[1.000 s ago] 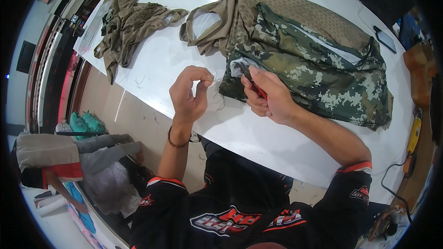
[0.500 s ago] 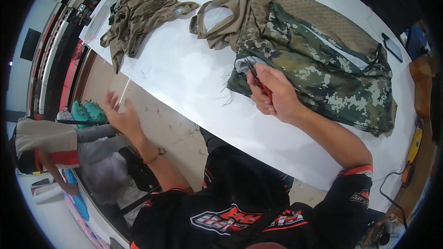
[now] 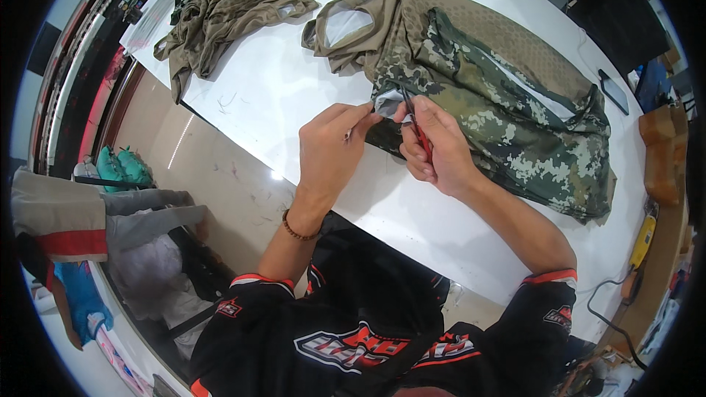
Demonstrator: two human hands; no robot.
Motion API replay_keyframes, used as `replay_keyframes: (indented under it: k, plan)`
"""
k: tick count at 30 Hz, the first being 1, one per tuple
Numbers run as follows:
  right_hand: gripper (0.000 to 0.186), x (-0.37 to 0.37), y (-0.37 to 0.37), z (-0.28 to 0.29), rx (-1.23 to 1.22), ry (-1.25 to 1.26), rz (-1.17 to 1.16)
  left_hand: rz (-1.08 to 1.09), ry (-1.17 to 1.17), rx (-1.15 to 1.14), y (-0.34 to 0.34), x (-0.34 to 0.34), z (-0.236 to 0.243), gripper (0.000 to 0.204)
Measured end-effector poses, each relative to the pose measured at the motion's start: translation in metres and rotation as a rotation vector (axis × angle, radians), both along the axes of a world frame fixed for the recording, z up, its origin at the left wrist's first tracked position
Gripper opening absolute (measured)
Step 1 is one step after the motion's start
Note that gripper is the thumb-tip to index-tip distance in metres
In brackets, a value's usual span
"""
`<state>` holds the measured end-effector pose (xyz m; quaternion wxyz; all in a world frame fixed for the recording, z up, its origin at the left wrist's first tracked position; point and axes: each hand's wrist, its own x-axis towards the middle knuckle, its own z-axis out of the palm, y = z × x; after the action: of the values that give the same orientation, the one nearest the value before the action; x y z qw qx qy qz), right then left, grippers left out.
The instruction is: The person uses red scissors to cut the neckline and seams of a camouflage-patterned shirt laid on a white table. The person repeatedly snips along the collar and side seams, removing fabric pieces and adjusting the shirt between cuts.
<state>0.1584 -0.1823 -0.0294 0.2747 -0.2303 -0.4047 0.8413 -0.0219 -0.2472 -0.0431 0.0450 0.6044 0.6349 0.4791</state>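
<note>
My left hand [image 3: 331,147] is closed, its thumb and index finger pinched at the edge of the grey-white lining [image 3: 387,105] on a camouflage garment [image 3: 515,147]. Just to its right, my right hand [image 3: 437,140] grips small red and dark cutters [image 3: 419,136], whose dark tips rest at that lining edge. The camouflage garment lies bunched over a brown patterned garment [image 3: 471,7] with a round opening on its left part. A second crumpled brown garment [image 3: 220,15] lies farther left on the white table [image 3: 287,81].
A phone [image 3: 612,90] lies at the table's right. A yellow corded tool [image 3: 643,239] and brown cardboard [image 3: 662,147] are along that side. At lower left a co-worker [image 3: 59,220] in beige and red is beside teal bundles [image 3: 125,167] and cloth piles.
My left hand swung out to the left half a second ago and has now come back to the camouflage garment's lining. The right hand stays there with the cutters.
</note>
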Motion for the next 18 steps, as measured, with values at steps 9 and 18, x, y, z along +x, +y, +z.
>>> replay_keyframes:
  k: [9, 18]
  plan:
    - [0.039, 0.005, 0.005, 0.002, -0.009, -0.005, 0.101, -0.18, -0.505, -0.246, -0.01, -0.014, 0.001, 0.016]
    - [0.043, 0.008, 0.003, 0.005, -0.088, -0.104, 0.256, -0.328, -0.747, -0.129, -0.005, -0.013, -0.003, 0.018]
